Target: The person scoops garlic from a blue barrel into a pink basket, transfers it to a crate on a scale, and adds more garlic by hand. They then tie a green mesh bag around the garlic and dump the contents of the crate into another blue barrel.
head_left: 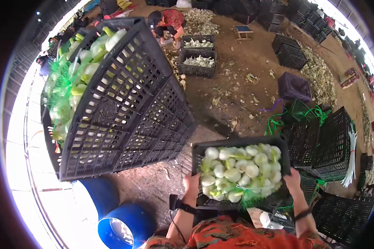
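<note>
A black plastic crate (pixel 198 157) full of round white bulbs with green stalks (pixel 241 170), which look like fennel, is held up in front of my body. My left hand (pixel 191 185) grips its left side and my right hand (pixel 293 179) grips its right side. Some fingers of both hands are hidden by the crate walls. A tuft of fine green strands (pixel 250 198) lies over the bulbs at the near edge. The crate is roughly level.
Tall stacked black crates (pixel 129 95), topped with similar bulbs, stand at the left. Blue barrels (pixel 126 227) are below them. More black crates (pixel 320 141) with green straps stand at the right. A person (pixel 170 23) crouches near filled crates (pixel 198 62). Peelings litter the floor.
</note>
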Tool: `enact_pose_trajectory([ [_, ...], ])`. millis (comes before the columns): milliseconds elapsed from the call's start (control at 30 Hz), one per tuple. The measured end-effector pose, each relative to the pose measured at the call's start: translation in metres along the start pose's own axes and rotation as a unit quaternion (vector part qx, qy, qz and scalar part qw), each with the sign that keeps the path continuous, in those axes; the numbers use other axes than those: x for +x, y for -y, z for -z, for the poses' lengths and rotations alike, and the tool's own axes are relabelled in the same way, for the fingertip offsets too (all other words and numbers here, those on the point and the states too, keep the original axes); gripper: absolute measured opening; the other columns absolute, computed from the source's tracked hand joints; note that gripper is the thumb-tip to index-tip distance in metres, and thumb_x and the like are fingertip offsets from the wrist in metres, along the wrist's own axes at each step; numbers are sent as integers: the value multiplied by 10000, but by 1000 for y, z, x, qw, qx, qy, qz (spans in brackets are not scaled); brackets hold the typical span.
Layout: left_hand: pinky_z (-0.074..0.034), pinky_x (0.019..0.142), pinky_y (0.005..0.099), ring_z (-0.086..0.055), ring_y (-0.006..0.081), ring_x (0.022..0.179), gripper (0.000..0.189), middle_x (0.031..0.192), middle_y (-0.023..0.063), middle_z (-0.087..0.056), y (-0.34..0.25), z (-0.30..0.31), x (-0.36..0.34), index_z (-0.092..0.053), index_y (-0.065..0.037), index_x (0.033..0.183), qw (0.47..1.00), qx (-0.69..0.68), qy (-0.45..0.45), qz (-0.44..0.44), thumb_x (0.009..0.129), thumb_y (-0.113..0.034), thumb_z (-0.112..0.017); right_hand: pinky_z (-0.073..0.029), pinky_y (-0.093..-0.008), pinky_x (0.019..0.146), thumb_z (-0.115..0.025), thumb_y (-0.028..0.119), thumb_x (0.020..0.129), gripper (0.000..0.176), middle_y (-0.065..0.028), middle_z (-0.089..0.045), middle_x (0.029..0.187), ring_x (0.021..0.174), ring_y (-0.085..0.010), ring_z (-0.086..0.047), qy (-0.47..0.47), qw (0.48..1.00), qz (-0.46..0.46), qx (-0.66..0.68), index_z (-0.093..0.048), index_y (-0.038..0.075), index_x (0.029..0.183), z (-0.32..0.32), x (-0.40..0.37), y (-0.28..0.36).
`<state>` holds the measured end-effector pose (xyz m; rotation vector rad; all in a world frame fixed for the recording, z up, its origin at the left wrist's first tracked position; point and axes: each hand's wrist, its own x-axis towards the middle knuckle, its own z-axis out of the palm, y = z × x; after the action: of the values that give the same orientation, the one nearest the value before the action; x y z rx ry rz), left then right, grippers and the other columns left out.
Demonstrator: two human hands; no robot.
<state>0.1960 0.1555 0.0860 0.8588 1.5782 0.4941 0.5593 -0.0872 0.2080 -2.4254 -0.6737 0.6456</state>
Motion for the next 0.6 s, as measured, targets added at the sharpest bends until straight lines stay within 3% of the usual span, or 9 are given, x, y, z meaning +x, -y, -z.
enact_pose_trajectory([
  [67, -330, 474, 269, -453, 109, 496, 15, 581, -13, -519, -4, 17, 0, -640, -32, 813, 995, 6, -54, 85, 806, -27, -652, -462, -436, 742, -558, 105, 689, 280, -205, -631, 877, 855, -391, -592, 13, 993, 67, -99, -622, 20, 948, -34, 54, 29],
  [133, -360, 490, 256, -474, 95, 539, 63, 642, -12, -550, 37, 31, 17, -650, -51, 837, 991, -74, -40, 107, 778, -73, -658, -458, -468, 759, -540, 111, 698, 271, -204, -625, 890, 883, -412, -577, 51, 979, 121, -159, -614, 26, 944, -79, 108, 56],
  [200, -380, 510, 258, -492, 119, 572, 144, 705, 2, -554, 63, 32, 39, -626, -63, 914, 966, -202, -79, 144, 792, 12, -609, -461, -478, 781, -522, 120, 703, 275, -196, -623, 919, 892, -417, -573, 83, 960, 205, -173, -617, 48, 951, -132, 157, 71],
  [233, -414, 557, 267, -528, 135, 656, 199, 794, 23, -567, 62, 33, 43, -598, -68, 957, 955, -238, -60, 168, 815, 65, -556, -465, -472, 789, -520, 125, 703, 280, -193, -622, 944, 900, -409, -575, 106, 951, 213, -200, -620, 59, 956, -163, 186, 72],
  [333, -431, 598, 282, -525, 148, 693, 220, 823, 19, -558, 107, 19, 89, -578, -75, 987, 917, -325, -130, 192, 837, 79, -533, -475, -450, 807, -515, 113, 699, 282, -189, -615, 1014, 955, -381, -576, 140, 938, 226, -224, -623, 71, 957, -257, 246, 73],
  [367, -446, 628, 302, -518, 155, 715, 185, 846, 23, -551, 139, 18, 111, -572, -59, 989, 912, -360, -104, 169, 863, 65, -520, -476, -440, 820, -511, 99, 700, 287, -187, -616, 1022, 978, -374, -573, 149, 936, 231, -218, -625, 68, 962, -291, 269, 70],
  [500, -447, 696, 293, -520, 166, 732, 125, 847, 48, -548, 216, 10, 182, -567, -9, 997, 911, -349, -145, 163, 891, 14, -505, -459, -398, 897, -498, 70, 732, 386, -156, -600, 1132, 1069, -335, -559, 223, 930, 198, -216, -609, 44, 1101, -387, 312, 73],
  [533, -435, 742, 283, -509, 165, 745, 137, 846, 46, -540, 215, 8, 185, -565, 2, 1014, 956, -241, -103, 133, 901, 4, -488, -450, -395, 919, -498, 84, 746, 406, -151, -586, 1170, 1084, -331, -552, 245, 924, 187, -226, -597, 36, 1138, -409, 322, 67],
  [600, -425, 777, 281, -495, 160, 770, 151, 864, 39, -536, 230, 0, 208, -561, 0, 1033, 938, -291, -115, 147, 914, 5, -469, -450, -384, 926, -505, 89, 757, 401, -147, -578, 1188, 1094, -323, -549, 234, 922, 203, -233, -590, 32, 1145, -452, 336, 49],
])
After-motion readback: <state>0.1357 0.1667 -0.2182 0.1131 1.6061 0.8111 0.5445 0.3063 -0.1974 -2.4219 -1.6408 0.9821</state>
